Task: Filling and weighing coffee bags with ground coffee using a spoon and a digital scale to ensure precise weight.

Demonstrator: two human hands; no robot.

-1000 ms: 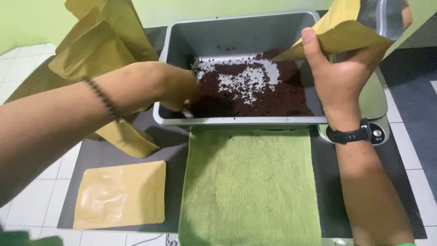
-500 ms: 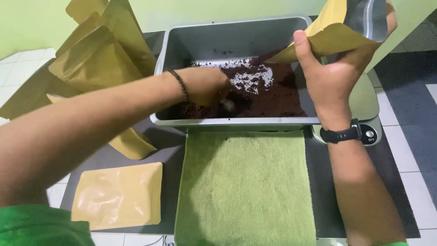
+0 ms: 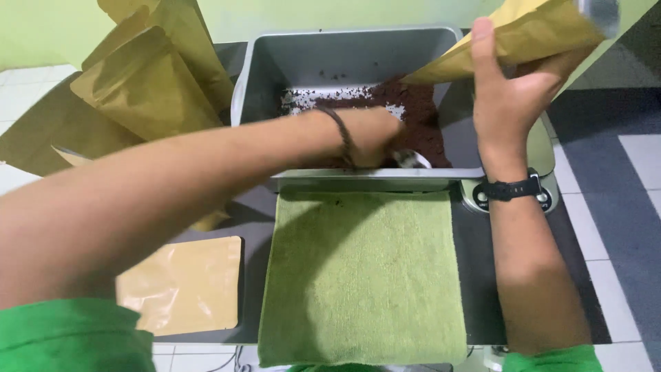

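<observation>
Now: left hand point(image 3: 375, 138) closed round a metal spoon point(image 3: 411, 159), down in the grey tray point(image 3: 344, 52) of dark powder point(image 3: 420, 114). Right hand point(image 3: 509, 103) grips 1 tan pouch point(image 3: 523, 38), tilted above the tray's right side.

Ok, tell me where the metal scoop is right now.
In the head view, the metal scoop is in the left hand, low in the grey tray, right of centre, on the brown powder.

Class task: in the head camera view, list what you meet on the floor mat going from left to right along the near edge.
Flat brown pouch → green towel → bare dark mat → right forearm.
</observation>
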